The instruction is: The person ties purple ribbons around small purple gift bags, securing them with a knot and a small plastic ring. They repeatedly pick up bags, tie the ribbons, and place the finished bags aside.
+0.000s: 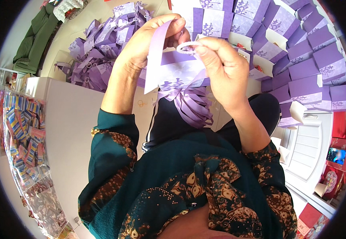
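My left hand is raised over a purple and white paper gift box, pinching a lilac ribbon whose wide end hangs down past the wrist. Between thumb and fingertips my right hand holds a small pale ring, with ribbon running down from it across the box. The gift box bears a dark purple printed character and lies just under both hands. A bundle of loose lilac ribbons rests on my thigh below it. The fingertips of my left hand are partly hidden.
Many purple gift boxes stand in rows at the right, several with open tops. A heap of ribboned boxes with rings lies at the upper left. Further left are a white table surface, bags of striped packets and a green sofa.
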